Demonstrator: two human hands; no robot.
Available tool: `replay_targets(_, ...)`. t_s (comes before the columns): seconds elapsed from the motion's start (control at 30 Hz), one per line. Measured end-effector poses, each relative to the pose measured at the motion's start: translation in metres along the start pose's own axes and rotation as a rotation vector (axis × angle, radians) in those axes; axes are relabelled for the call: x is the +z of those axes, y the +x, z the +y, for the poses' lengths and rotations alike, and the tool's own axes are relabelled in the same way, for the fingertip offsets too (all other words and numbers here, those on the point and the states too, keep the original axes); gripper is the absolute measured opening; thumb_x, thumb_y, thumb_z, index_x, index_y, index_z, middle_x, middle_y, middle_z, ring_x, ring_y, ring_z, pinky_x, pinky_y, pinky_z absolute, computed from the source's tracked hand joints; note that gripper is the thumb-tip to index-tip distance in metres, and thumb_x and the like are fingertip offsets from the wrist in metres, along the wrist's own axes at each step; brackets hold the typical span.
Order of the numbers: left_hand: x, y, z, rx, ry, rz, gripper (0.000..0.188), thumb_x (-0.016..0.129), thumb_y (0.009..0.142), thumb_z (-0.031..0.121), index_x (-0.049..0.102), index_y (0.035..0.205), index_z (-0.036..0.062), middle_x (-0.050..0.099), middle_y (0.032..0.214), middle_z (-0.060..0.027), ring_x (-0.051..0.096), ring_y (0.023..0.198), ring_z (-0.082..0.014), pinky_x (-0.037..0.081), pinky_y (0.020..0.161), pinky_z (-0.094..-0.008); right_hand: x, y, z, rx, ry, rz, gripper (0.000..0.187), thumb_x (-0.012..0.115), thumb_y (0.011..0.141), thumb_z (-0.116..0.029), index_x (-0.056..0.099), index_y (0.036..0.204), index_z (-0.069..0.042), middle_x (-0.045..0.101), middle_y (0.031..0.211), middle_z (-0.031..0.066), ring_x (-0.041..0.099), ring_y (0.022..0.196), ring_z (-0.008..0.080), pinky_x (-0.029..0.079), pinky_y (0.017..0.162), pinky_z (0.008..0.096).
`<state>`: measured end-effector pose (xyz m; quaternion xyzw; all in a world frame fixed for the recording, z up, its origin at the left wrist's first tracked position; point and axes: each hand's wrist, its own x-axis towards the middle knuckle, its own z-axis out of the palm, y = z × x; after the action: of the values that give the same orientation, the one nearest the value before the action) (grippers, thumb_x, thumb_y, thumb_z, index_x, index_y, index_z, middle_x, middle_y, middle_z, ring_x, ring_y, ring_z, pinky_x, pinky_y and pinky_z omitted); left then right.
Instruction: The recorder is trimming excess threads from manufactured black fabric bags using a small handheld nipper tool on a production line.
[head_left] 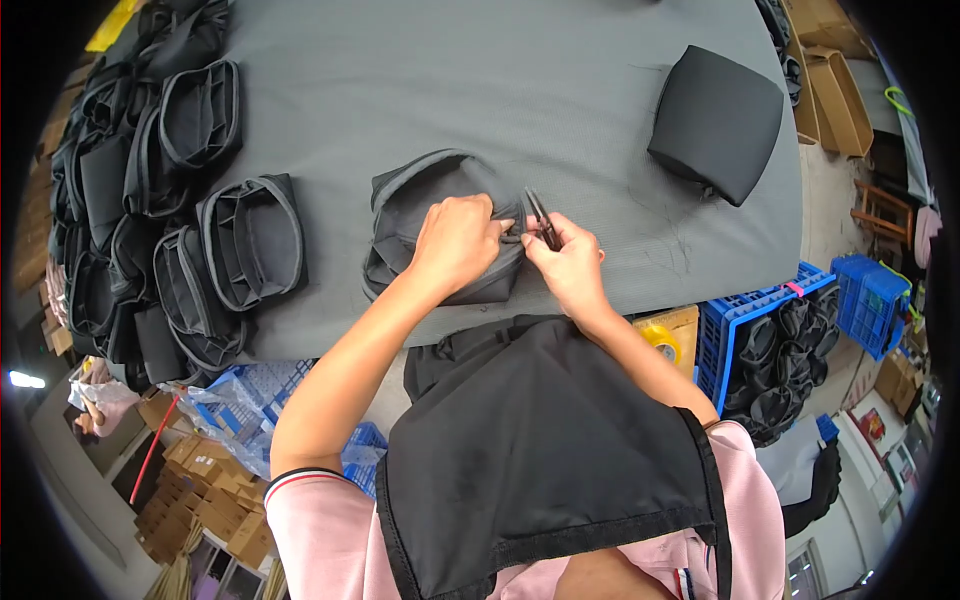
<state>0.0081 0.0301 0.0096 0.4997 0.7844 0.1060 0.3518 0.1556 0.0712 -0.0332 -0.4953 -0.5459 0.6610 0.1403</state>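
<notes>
An open black fabric pouch [398,192] with a padded rim lies near the table's front edge, its opening facing up. My left hand [455,243] reaches across the pouch, fingers closed on its right rim. In my right hand [568,262] is a pair of small dark thread snips [543,217], blades pointing up and away beside that rim. The right fingertips also come close to the pouch edge. What lies pinched between the two hands is too small to make out.
Several similar pouches [255,245] are piled along the table's left side. A closed black pouch [718,125] stands at the far right, with loose threads [680,250] nearby on the grey table cover [560,90]. Blue crates [712,345] stand by the front right edge, one holding pouches.
</notes>
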Motion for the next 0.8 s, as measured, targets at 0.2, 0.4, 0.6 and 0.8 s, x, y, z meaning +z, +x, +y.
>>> replay_targets(0.2, 0.009, 0.01, -0.004, 0.008, 0.052, 0.029, 0.025, 0.059, 0.08, 0.017, 0.056, 0.069, -0.0049, 0.059, 0.069, -0.0241, 0.059, 0.07, -0.0402, 0.046, 0.065, -0.0464, -0.011, 0.015, 0.007, 0.251, 0.351, -0.123, 0.013, 0.061, 0.078, -0.001, 0.064, 0.091, -0.001, 0.055, 0.066, -0.0045, 0.045, 0.056, 0.0014, 0.035, 0.05, 0.0172)
replay_targets(0.4, 0.016, 0.014, -0.006, 0.014, -0.013, 0.132, 0.034, 0.062, 0.079, 0.023, 0.052, 0.065, -0.0055, 0.055, 0.061, -0.024, 0.056, 0.064, -0.0409, 0.043, 0.06, -0.0463, -0.016, 0.009, 0.007, -0.339, -0.117, 0.056, 0.019, 0.064, 0.078, -0.004, 0.06, 0.096, -0.002, 0.059, 0.072, 0.0007, 0.056, 0.061, 0.0085, 0.042, 0.055, 0.0228)
replay_targets(0.6, 0.006, 0.012, -0.002, -0.045, 0.007, 0.039, 0.026, 0.059, 0.08, 0.019, 0.058, 0.073, -0.0059, 0.06, 0.068, -0.0243, 0.061, 0.069, -0.0394, 0.047, 0.067, -0.0465, -0.04, -0.008, -0.024, -0.665, -0.753, 0.013, 0.023, 0.069, 0.073, -0.011, 0.06, 0.094, -0.005, 0.062, 0.076, 0.0074, 0.061, 0.067, 0.0218, 0.045, 0.058, 0.0307)
replay_targets(0.8, 0.006, 0.013, 0.0, -0.053, 0.0, 0.014, 0.026, 0.059, 0.08, 0.019, 0.059, 0.074, -0.0064, 0.06, 0.068, -0.0242, 0.061, 0.07, -0.039, 0.047, 0.067, -0.0463, -0.042, -0.002, -0.036, -0.756, -1.051, -0.083, 0.021, 0.068, 0.072, -0.014, 0.06, 0.09, -0.007, 0.061, 0.073, 0.005, 0.06, 0.068, 0.0219, 0.043, 0.06, 0.033)
